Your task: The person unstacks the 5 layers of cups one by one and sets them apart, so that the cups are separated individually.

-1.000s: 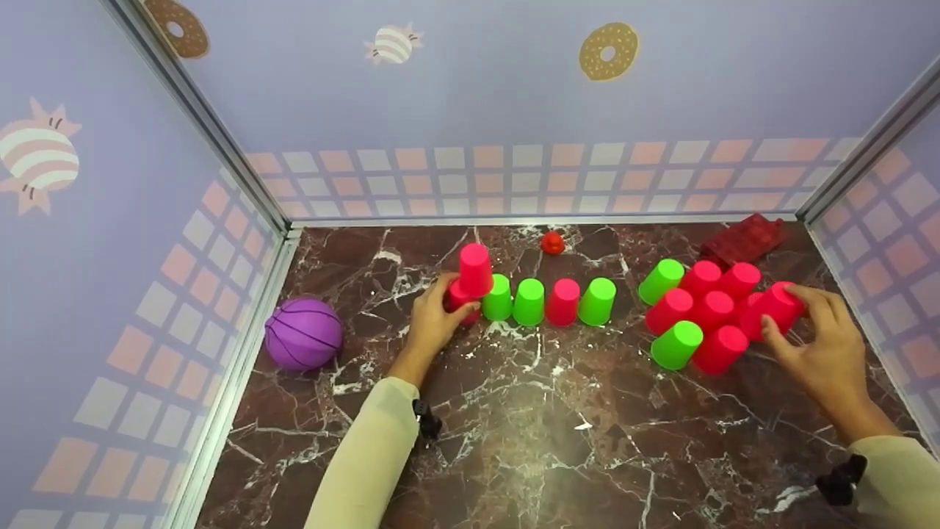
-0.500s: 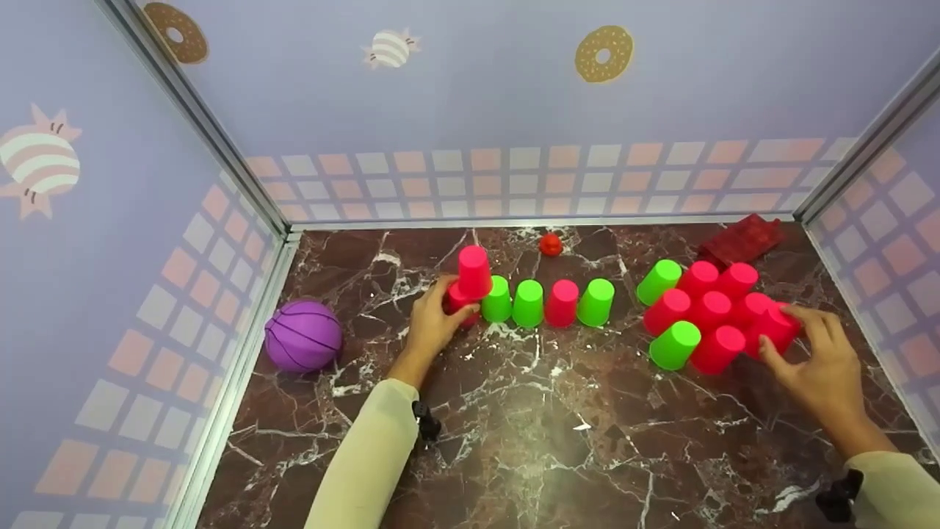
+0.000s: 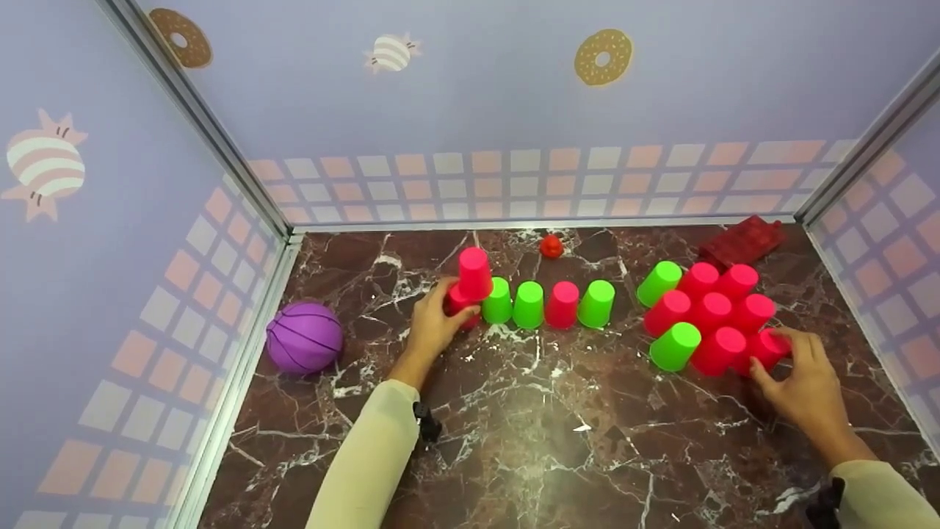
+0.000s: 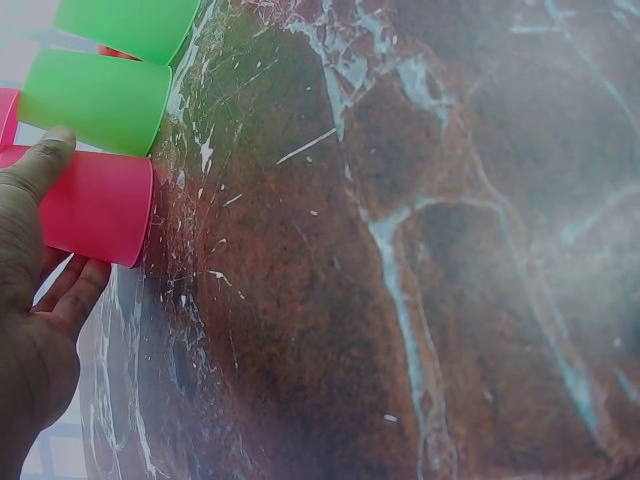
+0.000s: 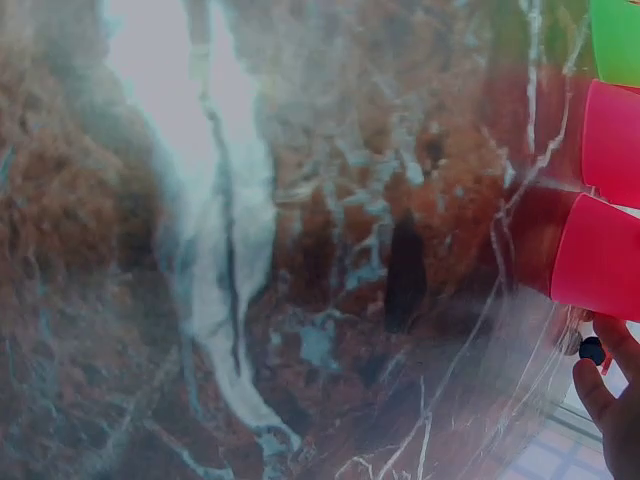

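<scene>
My left hand (image 3: 449, 304) grips a pink cup (image 3: 460, 297) at the left end of a row of upside-down cups. A second pink cup (image 3: 475, 273) stands on top of it. The row runs right through two green cups (image 3: 499, 300), a pink one (image 3: 563, 303) and a green one (image 3: 596, 302). The left wrist view shows my left hand (image 4: 55, 225) round the pink cup (image 4: 95, 205). My right hand (image 3: 774, 354) holds a pink cup (image 3: 764, 344) on the table at the near right of a cluster of cups (image 3: 705, 312). In the right wrist view that cup (image 5: 600, 260) sits above my fingers (image 5: 610, 390).
A purple ball (image 3: 304, 336) lies by the left wall. A small red object (image 3: 551, 246) sits near the back wall, and a red studded plate (image 3: 743, 241) lies in the back right corner. Walls close in the marble table (image 3: 543, 426) on three sides.
My right hand has brought its pink cup down and nearer, to the near right edge of the cluster. The left hand has stayed on its cup.
</scene>
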The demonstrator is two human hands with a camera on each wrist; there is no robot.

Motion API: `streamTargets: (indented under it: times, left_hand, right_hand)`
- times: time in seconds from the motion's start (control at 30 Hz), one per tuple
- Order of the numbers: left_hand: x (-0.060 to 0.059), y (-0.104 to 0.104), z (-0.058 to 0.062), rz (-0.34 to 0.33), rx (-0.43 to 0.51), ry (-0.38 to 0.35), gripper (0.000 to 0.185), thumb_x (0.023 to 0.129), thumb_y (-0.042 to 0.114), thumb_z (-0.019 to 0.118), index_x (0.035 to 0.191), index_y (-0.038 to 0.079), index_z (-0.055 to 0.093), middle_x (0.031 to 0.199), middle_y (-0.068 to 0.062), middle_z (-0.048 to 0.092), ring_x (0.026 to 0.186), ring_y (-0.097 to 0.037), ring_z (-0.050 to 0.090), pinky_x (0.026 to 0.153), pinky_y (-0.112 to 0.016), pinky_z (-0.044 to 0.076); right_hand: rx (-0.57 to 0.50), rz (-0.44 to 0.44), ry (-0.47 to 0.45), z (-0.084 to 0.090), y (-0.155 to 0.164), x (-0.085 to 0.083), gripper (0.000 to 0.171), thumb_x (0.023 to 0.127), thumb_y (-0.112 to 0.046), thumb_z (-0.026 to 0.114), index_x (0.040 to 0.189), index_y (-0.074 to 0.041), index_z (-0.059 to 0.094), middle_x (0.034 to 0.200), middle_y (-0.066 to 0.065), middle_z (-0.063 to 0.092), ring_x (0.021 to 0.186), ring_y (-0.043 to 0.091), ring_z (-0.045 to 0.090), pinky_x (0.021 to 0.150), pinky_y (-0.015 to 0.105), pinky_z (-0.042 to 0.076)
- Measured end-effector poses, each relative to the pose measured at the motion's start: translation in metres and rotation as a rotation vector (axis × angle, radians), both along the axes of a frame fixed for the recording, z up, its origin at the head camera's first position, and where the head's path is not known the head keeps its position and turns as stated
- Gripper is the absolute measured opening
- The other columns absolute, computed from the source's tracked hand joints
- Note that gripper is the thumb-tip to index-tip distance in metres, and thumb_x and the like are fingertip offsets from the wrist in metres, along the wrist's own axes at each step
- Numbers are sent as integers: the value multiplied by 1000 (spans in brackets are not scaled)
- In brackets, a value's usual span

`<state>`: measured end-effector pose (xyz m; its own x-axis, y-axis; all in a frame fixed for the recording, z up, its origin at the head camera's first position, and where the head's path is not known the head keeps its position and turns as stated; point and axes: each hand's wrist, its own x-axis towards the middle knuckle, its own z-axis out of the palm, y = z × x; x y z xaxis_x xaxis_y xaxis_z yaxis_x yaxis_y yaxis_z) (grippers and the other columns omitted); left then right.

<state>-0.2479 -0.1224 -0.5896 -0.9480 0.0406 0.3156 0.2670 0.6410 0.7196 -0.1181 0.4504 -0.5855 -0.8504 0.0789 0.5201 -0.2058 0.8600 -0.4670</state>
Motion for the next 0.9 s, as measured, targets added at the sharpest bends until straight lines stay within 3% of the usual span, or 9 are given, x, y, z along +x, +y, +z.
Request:
streamTargets:
  times: [0.1, 0.23, 0.33, 0.43, 0.6, 0.8, 0.9]
  left_hand:
    - [0, 0, 0, 1, 2, 3, 59, 87, 29, 95, 137, 10, 68, 125, -23, 78, 115, -41, 77, 102, -57, 62]
    - [0, 0, 0, 4, 2, -9, 60, 87, 29, 95, 138, 10, 68, 125, -23, 78, 115, -40, 77, 102, -56, 63]
    - [0, 0, 0, 2, 1, -13, 61, 87, 30, 94, 138, 10, 68, 126, -23, 78, 115, -40, 77, 102, -55, 63]
    - [0, 0, 0, -5, 7, -6, 61, 87, 30, 95, 138, 10, 68, 125, -23, 78, 114, -40, 77, 101, -55, 63]
    - [1, 1, 1, -11, 16, 7, 61, 86, 29, 95, 137, 9, 68, 125, -23, 78, 114, -40, 77, 101, -55, 63]
    - [1, 0, 0, 4, 9, 0, 61, 85, 27, 96, 136, 10, 69, 128, -22, 78, 116, -41, 77, 103, -58, 61]
    - [1, 1, 0, 7, 6, -15, 61, 85, 26, 96, 137, 11, 68, 128, -22, 78, 117, -41, 76, 104, -58, 61]
  right_hand:
    - [7, 2, -6, 0, 0, 0, 62, 79, 2, 89, 134, 5, 61, 122, 31, 60, 104, 51, 64, 83, 34, 41]
    - [7, 31, 9, -1, 1, 0, 63, 78, 5, 90, 133, 7, 60, 122, 33, 60, 108, 51, 63, 92, 12, 37]
    - [-1, 52, 27, 0, 2, 0, 62, 77, 5, 90, 131, 9, 60, 122, 34, 59, 111, 50, 62, 97, -2, 23]
    - [-6, 55, 38, 3, 2, -1, 59, 79, 1, 89, 130, 9, 61, 122, 34, 59, 113, 50, 61, 96, -1, 24]
    - [-10, 39, 56, 12, 3, -4, 56, 82, -7, 87, 130, 9, 62, 124, 34, 60, 111, 50, 61, 92, 14, 33]
    - [-25, 79, 139, 31, -2, -20, 56, 83, -13, 84, 130, 11, 64, 125, 36, 61, 115, 53, 57, 105, 6, 24]
    - [-25, 87, 181, 42, -12, -31, 56, 83, -14, 84, 130, 9, 66, 127, 35, 63, 116, 53, 58, 106, 7, 26]
